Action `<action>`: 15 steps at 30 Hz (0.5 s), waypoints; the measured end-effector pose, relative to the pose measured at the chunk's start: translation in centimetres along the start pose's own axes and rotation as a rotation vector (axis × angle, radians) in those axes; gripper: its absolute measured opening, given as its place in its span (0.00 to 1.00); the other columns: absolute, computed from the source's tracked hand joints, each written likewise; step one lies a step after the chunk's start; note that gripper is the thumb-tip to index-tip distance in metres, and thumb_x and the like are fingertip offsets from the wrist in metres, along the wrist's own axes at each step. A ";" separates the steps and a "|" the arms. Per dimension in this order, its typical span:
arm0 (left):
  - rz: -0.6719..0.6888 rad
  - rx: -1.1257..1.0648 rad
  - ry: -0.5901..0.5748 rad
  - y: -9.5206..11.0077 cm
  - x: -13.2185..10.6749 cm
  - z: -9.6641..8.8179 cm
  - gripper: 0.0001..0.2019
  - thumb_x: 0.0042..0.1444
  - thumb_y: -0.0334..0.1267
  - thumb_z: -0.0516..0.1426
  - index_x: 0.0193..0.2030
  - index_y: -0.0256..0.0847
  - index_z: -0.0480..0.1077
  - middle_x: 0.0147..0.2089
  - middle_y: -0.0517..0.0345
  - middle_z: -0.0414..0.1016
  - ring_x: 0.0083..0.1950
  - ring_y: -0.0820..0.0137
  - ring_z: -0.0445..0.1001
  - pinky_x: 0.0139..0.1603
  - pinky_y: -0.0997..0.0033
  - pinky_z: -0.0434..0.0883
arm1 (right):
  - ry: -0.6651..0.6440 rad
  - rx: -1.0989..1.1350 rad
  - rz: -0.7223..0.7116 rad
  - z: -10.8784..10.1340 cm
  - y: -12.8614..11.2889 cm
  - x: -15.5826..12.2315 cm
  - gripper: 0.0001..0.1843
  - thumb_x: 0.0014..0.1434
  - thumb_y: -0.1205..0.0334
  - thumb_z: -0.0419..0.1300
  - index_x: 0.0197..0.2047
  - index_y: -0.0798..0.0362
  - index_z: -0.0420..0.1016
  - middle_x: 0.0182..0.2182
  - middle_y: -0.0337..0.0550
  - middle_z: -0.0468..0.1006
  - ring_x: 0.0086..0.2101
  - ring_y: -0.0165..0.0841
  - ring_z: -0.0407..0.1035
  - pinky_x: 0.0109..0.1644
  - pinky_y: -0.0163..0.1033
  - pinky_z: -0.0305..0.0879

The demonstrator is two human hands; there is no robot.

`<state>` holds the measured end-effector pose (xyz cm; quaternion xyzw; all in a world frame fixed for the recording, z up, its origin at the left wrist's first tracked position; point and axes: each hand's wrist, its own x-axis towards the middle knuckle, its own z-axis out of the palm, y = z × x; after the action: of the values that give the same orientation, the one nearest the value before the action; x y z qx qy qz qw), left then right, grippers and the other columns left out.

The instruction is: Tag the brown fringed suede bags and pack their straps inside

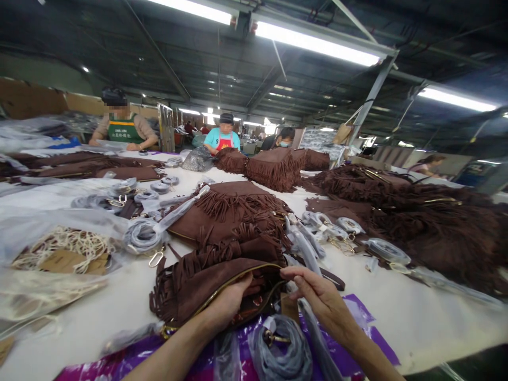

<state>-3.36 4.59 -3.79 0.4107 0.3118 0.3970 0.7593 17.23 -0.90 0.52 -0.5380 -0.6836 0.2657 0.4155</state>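
Observation:
A dark brown fringed handbag (222,280) lies in front of me with its gold zipper (216,292) undone and its mouth gaping towards me. My left hand (228,301) reaches into the opening; its fingertips are hidden inside, so their grip does not show. At the right end of the zipper, my right hand (313,291) is closed, pinching the bag's edge between thumb and fingers. Below the bag, a coiled strap (281,349) in grey wrapping with a metal clasp rests on purple plastic (373,333). A brown tag (289,307) shows beside my right hand.
Another fringed bag (234,206) lies just behind. More wrapped straps (145,235) are scattered left and right on the white table (436,328). A clear plastic bag (63,254) holds tags and cream cords. Fringed bags (432,227) pile up at right. Co-workers (125,127) sit across the table.

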 end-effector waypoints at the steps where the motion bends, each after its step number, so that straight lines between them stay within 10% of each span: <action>1: -0.015 -0.007 0.009 -0.1 0.0 0.0 0.31 0.41 0.58 0.66 0.47 0.37 0.76 0.55 0.44 0.76 0.57 0.50 0.73 0.61 0.52 0.64 | 0.030 -0.064 -0.008 -0.3 -0.1 -0.4 0.16 0.68 0.52 0.48 0.44 0.49 0.73 0.38 0.44 0.79 0.26 0.34 0.75 0.33 0.39 0.73; 9: -0.039 -0.003 0.034 0.2 -0.3 0.4 0.35 0.36 0.61 0.67 0.48 0.39 0.76 0.50 0.46 0.79 0.56 0.50 0.73 0.61 0.52 0.63 | -0.161 -1.011 -0.203 0.7 0.4 -1.7 0.11 0.64 0.69 0.52 0.41 0.48 0.75 0.31 0.42 0.74 0.27 0.36 0.74 0.25 0.36 0.61; 15: -0.006 0.067 -0.006 -0.2 -0.2 0.1 0.31 0.42 0.63 0.64 0.44 0.38 0.78 0.49 0.46 0.79 0.54 0.53 0.73 0.62 0.56 0.62 | -0.084 -1.192 -0.279 2.7 2.1 -1.1 0.08 0.62 0.71 0.55 0.33 0.51 0.72 0.32 0.44 0.75 0.28 0.38 0.74 0.23 0.37 0.58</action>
<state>-3.29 4.27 -3.86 0.4362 0.3238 0.3829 0.7472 16.14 -1.11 -2.89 -0.5722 -0.7944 -0.1985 0.0466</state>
